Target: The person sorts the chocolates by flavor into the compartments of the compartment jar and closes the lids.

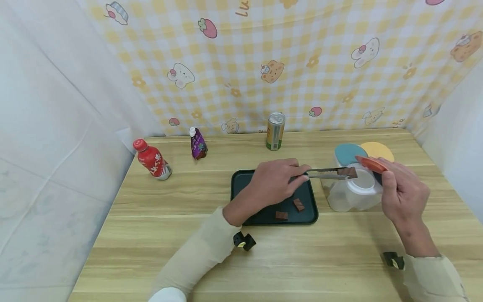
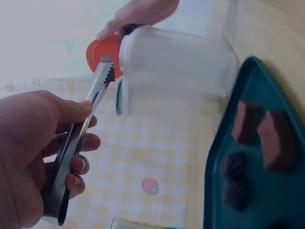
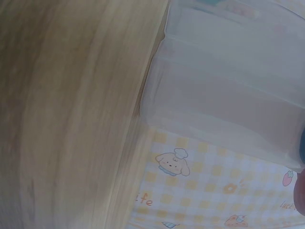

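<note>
My left hand point(image 1: 273, 182) grips metal tongs point(image 2: 61, 174), their tips around a brown chocolate piece point(image 1: 347, 172). The piece is over the uncovered round mouth of a clear lidded container point(image 1: 339, 200). With my right hand point(image 1: 405, 193) I hold up the container's orange lid point(image 1: 371, 164), thumb in front. Left of the container lies a dark tray point(image 1: 307, 217), partly hidden by my left forearm. On it are brown chocolate blocks point(image 1: 281, 215) and, in the left wrist view, dark round pieces point(image 2: 237, 193). The right wrist view shows mostly the container's clear side point(image 3: 228, 90).
The container's teal lid point(image 1: 351, 154) and yellow lid point(image 1: 377, 151) lie closed toward the back. A drink can point(image 1: 276, 132) stands behind the tray. Farther left are a purple pouch point(image 1: 198, 144) and a red bottle point(image 1: 151, 160). A checked curtain point(image 1: 241, 100) borders the wooden table point(image 1: 188, 197).
</note>
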Tool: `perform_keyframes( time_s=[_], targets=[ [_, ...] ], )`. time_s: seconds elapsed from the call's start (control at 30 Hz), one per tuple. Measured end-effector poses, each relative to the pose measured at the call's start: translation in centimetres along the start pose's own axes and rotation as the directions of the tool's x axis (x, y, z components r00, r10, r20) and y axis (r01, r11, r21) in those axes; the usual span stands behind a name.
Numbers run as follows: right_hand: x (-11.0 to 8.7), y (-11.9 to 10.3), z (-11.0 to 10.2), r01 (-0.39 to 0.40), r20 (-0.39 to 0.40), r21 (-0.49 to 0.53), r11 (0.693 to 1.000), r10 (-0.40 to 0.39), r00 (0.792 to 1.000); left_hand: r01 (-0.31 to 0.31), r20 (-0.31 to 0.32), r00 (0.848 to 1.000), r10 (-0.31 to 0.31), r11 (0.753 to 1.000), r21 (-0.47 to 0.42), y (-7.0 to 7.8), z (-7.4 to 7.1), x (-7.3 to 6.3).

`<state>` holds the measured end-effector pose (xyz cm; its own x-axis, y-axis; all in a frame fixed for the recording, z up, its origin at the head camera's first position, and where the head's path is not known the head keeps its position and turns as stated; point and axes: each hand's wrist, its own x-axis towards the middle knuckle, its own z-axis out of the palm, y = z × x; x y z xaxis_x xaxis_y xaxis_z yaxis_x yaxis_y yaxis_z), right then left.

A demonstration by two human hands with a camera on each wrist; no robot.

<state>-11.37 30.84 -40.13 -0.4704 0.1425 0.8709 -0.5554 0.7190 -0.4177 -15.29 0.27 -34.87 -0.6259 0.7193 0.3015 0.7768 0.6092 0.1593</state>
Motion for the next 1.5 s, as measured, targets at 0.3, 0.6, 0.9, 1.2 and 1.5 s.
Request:
perform_keyframes(
  time_s=[0.3,0.6,0.9,1.2,1.5],
  targets=[
    [0.1,-0.5,0.1,0.018,-0.037,0.029,0.999,-0.017,0.999,0.022,0.046,0.999,-0.023,1.0,0.023,1.3,0.5,1.1],
    [0.1,-0.8,0.2,0.017,-0.047,0.025,1.0,-0.016,0.999,0.027,0.057,0.998,-0.025,0.999,-0.026,1.5,0.6,1.4],
    [0.3,-1.0,0.2,0.013,-0.033,0.03,0.999,-0.012,0.999,0.023,0.061,0.998,-0.025,1.0,0.02,1.4,0.7,1.3],
    [0.4,-1.1,0.2,0.011,-0.033,0.037,0.999,-0.01,0.999,0.021,0.029,0.999,-0.021,1.0,0.013,1.0,0.7,0.9],
    [0.3,-0.8,0.2,0.006,-0.024,0.028,1.0,-0.005,1.0,0.017,-0.02,1.0,-0.016,0.998,0.059,-0.4,0.9,-1.6]
  ],
)
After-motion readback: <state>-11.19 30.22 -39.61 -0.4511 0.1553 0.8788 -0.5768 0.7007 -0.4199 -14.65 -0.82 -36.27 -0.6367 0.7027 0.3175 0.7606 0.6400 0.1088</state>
